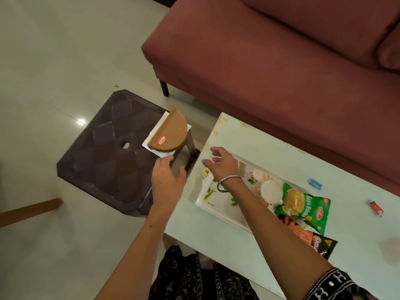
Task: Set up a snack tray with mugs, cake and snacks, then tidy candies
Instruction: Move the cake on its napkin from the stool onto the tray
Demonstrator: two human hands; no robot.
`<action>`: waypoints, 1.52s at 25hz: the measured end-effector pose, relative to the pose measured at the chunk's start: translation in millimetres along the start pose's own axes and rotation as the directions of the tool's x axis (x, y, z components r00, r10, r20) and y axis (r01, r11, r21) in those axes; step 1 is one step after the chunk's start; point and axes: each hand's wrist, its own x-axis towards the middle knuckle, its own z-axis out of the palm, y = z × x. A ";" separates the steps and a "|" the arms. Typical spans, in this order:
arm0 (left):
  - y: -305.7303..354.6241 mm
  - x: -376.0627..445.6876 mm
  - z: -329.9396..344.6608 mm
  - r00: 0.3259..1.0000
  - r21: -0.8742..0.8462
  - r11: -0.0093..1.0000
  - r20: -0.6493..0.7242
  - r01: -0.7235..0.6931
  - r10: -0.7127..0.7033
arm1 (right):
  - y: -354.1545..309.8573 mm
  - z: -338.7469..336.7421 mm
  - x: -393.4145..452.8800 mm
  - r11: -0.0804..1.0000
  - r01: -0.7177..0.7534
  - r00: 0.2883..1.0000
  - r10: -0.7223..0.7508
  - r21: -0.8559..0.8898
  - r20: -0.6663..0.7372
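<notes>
A half-round brown cake [170, 134] with a red label lies on a white square plate [151, 135] at the corner of a dark plastic stool [104, 152]. My left hand [166, 180] hovers open just below the plate, empty. My right hand [220, 163], with a bangle on the wrist, is open above the left end of the white tray [216, 207] on the pale table. The tray holds a white mug [271, 191] lying by a green snack packet [305, 205]; an orange-and-black packet [313, 240] lies half over the tray's near edge.
Two wrapped candies lie loose on the table [216, 252]: a blue one [315, 183] and a red one [376, 208]. A maroon sofa [281, 61] stands right behind the table. A wooden leg [30, 210] juts in at the left over the tiled floor.
</notes>
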 end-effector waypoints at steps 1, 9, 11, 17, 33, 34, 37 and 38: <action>-1.9 15.4 -8.9 1.000 -0.021 1.000 -0.016 -0.007 0.006 | -12.1 14.3 6.5 0.995 -0.061 0.998 0.062 0.072 -0.009; -25.1 77.3 -29.0 0.979 -0.005 0.993 0.169 -0.116 0.115 | -52.7 93.7 66.6 0.755 -0.491 0.844 0.535 0.434 0.024; -31.4 82.9 -28.7 0.970 0.044 0.990 0.215 -0.131 0.118 | -54.0 97.7 72.3 0.719 -0.516 0.816 0.578 0.466 0.012; -26.9 95.3 -16.3 0.939 0.303 0.918 0.304 -0.257 0.163 | -66.8 100.0 66.1 0.746 -0.471 0.838 0.546 0.470 -0.027; -14.2 107.7 -15.1 0.941 0.429 0.870 0.323 -0.243 0.104 | -55.5 80.7 8.1 0.980 -0.119 0.983 0.138 0.159 -0.117; -11.4 104.7 -15.6 0.943 0.419 0.874 0.311 -0.246 0.117 | -50.3 80.2 5.2 0.979 -0.122 0.979 0.146 0.164 -0.145; 1.5 83.3 -13.0 0.946 0.334 0.904 0.271 -0.268 0.180 | -36.4 74.5 -4.3 0.982 -0.111 0.978 0.135 0.152 -0.157; 6.7 72.3 -8.9 0.941 0.280 0.917 0.263 -0.285 0.212 | -30.5 71.3 -7.2 0.985 -0.106 0.981 0.126 0.136 -0.149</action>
